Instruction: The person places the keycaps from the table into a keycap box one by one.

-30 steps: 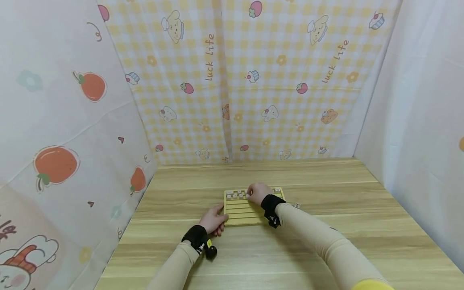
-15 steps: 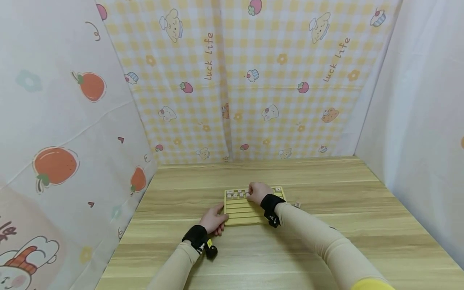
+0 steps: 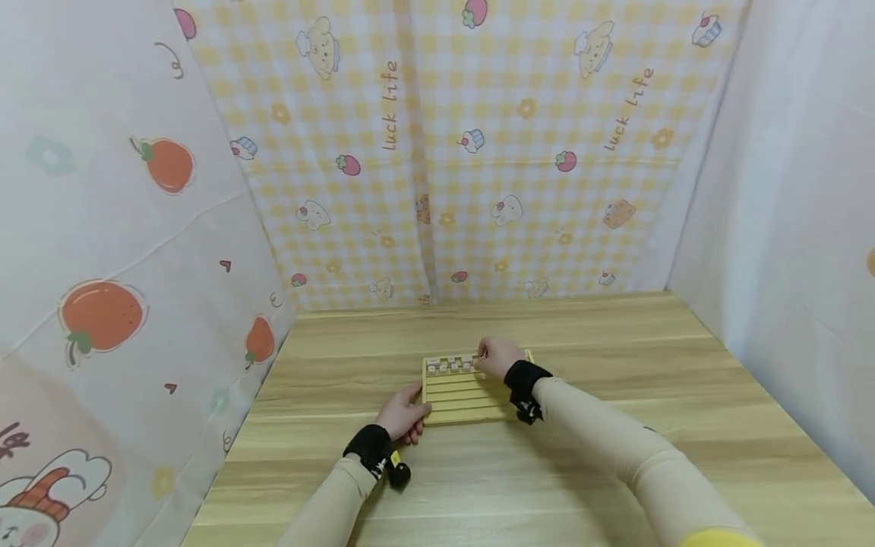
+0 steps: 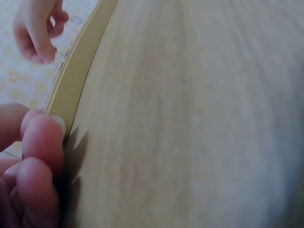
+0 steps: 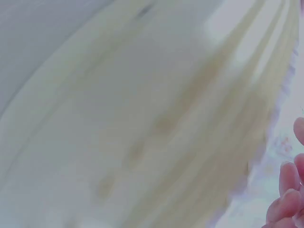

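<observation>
A yellow ridged tray [image 3: 465,416] lies on the table, its upper two rows partly filled with small pale keycaps [image 3: 454,368]. My left hand [image 3: 402,416] grips the lower left corner, thumb on top; its curled fingers [image 4: 43,142] lie against the tray's side in the left wrist view. Over the upper right part is my right hand [image 3: 499,358], fingertips pointing down beside the keycaps. In the left wrist view that right hand [image 4: 35,33] has loosely bent fingers with nothing visible between them. The tray's upper right slots are hidden behind it.
The wood-grain table [image 3: 328,349] extends around the tray. A checked cloth [image 3: 478,190] hangs behind, with white cloths [image 3: 171,228] at the sides. My right forearm [image 3: 595,425] covers the spot where a loose keycap lay. The right wrist view is blurred.
My right hand has shifted right and slightly away along the tray's upper rows, uncovering keycaps on its left. The left hand stays at the corner. The loose keycap is now out of sight.
</observation>
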`<state>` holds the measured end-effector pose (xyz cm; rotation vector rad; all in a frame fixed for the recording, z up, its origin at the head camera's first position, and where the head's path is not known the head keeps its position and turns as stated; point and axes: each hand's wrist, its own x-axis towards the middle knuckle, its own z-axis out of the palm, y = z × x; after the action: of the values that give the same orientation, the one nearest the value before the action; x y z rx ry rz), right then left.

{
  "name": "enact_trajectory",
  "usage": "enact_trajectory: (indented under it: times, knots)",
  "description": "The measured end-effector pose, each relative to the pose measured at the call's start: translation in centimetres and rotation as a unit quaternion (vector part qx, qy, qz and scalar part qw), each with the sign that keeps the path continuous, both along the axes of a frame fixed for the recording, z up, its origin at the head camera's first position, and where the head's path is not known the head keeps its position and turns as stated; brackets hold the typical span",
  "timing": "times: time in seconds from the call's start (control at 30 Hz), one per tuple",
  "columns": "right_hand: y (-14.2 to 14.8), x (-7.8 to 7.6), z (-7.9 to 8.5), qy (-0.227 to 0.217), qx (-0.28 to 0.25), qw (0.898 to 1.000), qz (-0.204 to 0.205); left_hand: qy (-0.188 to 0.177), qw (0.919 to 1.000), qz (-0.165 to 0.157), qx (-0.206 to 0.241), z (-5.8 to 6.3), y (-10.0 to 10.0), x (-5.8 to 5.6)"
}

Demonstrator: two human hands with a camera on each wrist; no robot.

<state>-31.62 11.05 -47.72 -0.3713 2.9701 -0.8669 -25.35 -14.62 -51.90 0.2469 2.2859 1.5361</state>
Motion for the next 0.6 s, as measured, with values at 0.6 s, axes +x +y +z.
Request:
enact_trajectory:
  times: [0.6]
  knots:
    - [10.4,1.6,1.3,-0.022,0.074,0.994,0.073,-0.010,0.9998,0.015,-0.005,0.1,-2.5,-0.4]
